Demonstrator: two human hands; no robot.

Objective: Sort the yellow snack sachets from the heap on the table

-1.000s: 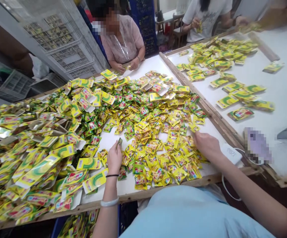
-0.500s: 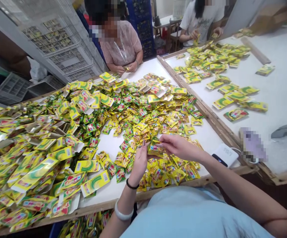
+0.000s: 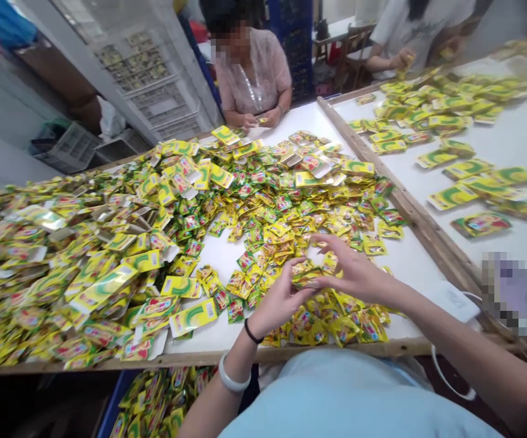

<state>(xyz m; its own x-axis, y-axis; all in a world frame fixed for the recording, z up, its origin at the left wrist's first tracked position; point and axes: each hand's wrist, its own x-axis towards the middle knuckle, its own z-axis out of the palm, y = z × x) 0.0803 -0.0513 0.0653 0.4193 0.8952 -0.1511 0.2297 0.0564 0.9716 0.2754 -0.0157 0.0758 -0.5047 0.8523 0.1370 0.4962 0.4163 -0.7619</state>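
Observation:
Over the near part of a heap of small yellow and green packets (image 3: 285,234), my two hands face each other. My left hand (image 3: 278,304), with a black bead bracelet and a pale bangle at the wrist, has its thumb and fingers apart. To its right, my right hand (image 3: 358,274) has its forefinger raised and its thumb stretched toward the left thumb. Packets show in the gap between the hands; no packet is plainly gripped. Flat yellow cartons (image 3: 194,316), some with open ends, are piled left of my left hand.
A wooden strip (image 3: 409,210) divides the white table. Beyond it lie filled cartons (image 3: 454,194) and a blurred phone (image 3: 518,292); a white power bank (image 3: 455,301) is near the strip. Two people work across the table. A blue bin (image 3: 117,395) of packets stands below the edge.
My hands have come apart from the packet they pinched together, and their fingers have spread. The camera view has shifted, moving the table's contents about in the picture.

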